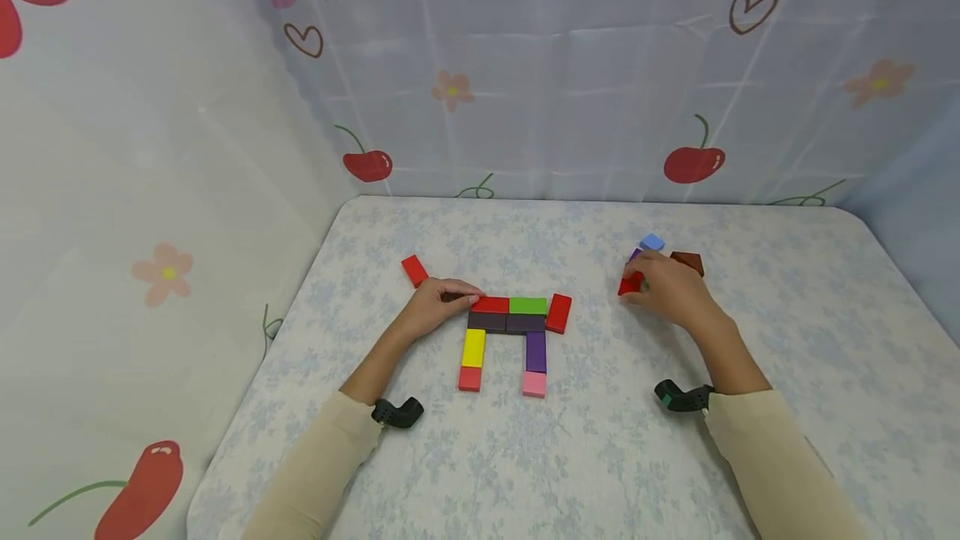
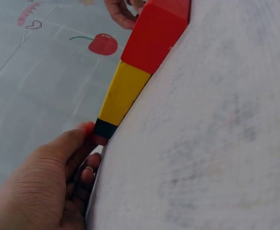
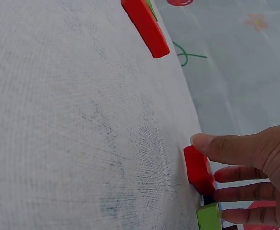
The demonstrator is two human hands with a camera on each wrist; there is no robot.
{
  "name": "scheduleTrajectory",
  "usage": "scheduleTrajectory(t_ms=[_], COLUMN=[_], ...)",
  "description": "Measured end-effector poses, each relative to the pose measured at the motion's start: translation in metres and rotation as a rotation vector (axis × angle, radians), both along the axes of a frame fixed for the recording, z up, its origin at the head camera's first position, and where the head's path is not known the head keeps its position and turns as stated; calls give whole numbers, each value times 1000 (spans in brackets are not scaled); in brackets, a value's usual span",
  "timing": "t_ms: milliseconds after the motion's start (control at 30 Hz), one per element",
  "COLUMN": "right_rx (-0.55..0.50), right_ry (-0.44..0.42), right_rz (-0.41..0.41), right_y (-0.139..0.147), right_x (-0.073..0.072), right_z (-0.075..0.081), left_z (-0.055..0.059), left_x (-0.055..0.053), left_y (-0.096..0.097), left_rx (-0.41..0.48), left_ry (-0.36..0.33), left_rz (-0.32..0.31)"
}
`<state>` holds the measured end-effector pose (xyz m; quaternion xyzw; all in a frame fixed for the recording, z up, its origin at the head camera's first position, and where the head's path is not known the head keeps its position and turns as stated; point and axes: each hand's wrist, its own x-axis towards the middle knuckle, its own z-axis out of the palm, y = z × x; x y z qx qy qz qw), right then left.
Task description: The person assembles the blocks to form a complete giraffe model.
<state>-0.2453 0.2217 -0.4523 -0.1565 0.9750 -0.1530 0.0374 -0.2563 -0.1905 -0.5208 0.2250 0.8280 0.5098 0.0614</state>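
Blocks lie in a flat figure on the table: a red block (image 1: 492,305) and green block (image 1: 528,306) on top, two dark blocks (image 1: 487,322) beneath, one leg of a yellow block (image 1: 473,348) over a red one (image 1: 469,379), another of a purple block (image 1: 536,352) over a pink one (image 1: 534,384). My left hand (image 1: 441,307) pinches the left end of the top red block. Farther right, my right hand (image 1: 670,286) holds another red block (image 3: 197,168) between thumb and fingers, beside a green block (image 3: 209,217).
A slanted red block (image 1: 558,313) lies right of the figure; another red block (image 1: 414,271) is beyond my left hand. Around my right hand are a blue block (image 1: 652,242) and a brown block (image 1: 687,262). Patterned curtains (image 1: 555,107) hang behind the table (image 1: 600,457).
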Motion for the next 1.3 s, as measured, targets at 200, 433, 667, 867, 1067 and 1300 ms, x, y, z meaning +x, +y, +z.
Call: scheduleTrajectory(t_ms=[200,433,667,867,1067,1300], right_rx=[-5,-29,-42,-40,-41,-65], right_ry=[9,-5,3,-3,-5,-9], right_rz=[9,9,15,52,23,-10], right_y=[-2,-2,-1,2,-2,-4], right_x=[1,0,-1,-2,-4,-5], right_z=[0,-7,-8,-3,-5,-7], left_z=[0,-1,-2,1,0,-1], left_x=[0,0,0,-1,-2,-2], left_y=[0,-1,0,0,-2,-1], left_rx=[20,-6,4,18,15,9], left_ry=[-3,-3,-6,-6,-8,2], left_rz=[6,6,4,11,8,-8])
